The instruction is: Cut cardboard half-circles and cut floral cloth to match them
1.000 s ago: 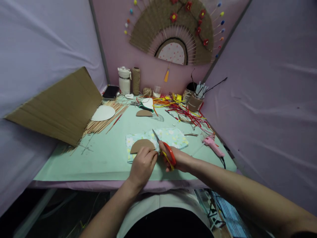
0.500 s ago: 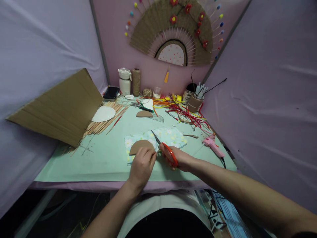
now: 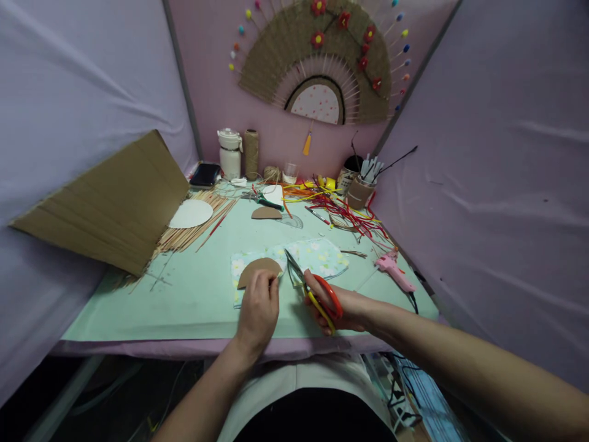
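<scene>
A light blue floral cloth (image 3: 317,255) lies on the table with a brown cardboard half-disc (image 3: 257,270) on its left part. My left hand (image 3: 258,307) is closed at the half-disc's right corner, pinching a bit of the cloth's edge; its fingertips are partly hidden. In my right hand (image 3: 345,308) are scissors (image 3: 297,269) with a red and a yellow handle. Their blades stand apart, pointing up and left over the cloth, just right of my left hand.
A large cardboard sheet (image 3: 115,196) leans at left beside thin sticks (image 3: 196,236) and a white half-disc (image 3: 193,213). Pliers (image 3: 269,201) and a smaller cardboard half-disc (image 3: 267,213) lie behind. To the right are red pipe cleaners (image 3: 354,215) and a pink glue gun (image 3: 394,271).
My right hand has drawn the scissors slightly right and toward me, and their handles and blades have spread apart. My left hand has shifted a little left, still pinching the cloth.
</scene>
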Demonstrator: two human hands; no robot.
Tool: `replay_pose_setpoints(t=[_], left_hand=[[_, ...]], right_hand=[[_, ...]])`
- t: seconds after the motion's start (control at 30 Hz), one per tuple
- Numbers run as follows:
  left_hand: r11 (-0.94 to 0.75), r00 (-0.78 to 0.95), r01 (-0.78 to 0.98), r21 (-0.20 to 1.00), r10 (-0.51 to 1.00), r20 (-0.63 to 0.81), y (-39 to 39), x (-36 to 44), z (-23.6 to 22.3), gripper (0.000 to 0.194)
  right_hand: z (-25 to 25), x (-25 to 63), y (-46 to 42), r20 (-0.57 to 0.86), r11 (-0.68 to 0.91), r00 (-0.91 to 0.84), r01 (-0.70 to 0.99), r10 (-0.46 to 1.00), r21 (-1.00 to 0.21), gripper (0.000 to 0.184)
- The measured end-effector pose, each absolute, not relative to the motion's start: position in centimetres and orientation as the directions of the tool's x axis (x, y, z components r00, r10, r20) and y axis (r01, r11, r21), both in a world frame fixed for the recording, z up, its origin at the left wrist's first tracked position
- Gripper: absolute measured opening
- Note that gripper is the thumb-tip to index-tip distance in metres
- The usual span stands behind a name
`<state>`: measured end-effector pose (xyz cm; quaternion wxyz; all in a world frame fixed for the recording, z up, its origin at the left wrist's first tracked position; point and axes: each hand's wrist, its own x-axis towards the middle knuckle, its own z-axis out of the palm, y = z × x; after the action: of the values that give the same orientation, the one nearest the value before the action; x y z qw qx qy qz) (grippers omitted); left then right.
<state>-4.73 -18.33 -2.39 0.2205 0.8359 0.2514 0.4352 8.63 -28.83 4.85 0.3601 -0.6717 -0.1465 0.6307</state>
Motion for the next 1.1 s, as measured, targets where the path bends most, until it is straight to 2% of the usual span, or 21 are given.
replay_pose_setpoints(t=[0.23,0.5,0.93,1.1], left_hand=[[-0.803,0.519,0.201,0.562,0.573,0.634,-18.3,-4.9,-2.5,0.009],[-0.813,0.543,0.192,0.55,0.555,0.63,-18.4,-4.8,-2.5,0.01],[-0.821,0.563,0.197,0.536,0.543,0.623,-18.5,-4.7,-2.3,0.011],[-0.822,0.559,0.195,0.534,0.541,0.628,-18.4,-4.8,-2.3,0.013]], right_hand=[[5.0,8.8,-25.8,-0.766,-0.703,0.141,-0.32,0.627,-0.635,0.064],[4.5,9.5,-24.1,-0.781,-0.734,0.203,-0.268,0.59,-0.624,0.066],[3.7,9.8,-24.2,-0.618,-0.629,0.291,-0.066,0.73,-0.775,0.061],[3.1,10.4,-24.6,-0.592,-0.619,0.293,0.0,0.751,-0.786,0.059]])
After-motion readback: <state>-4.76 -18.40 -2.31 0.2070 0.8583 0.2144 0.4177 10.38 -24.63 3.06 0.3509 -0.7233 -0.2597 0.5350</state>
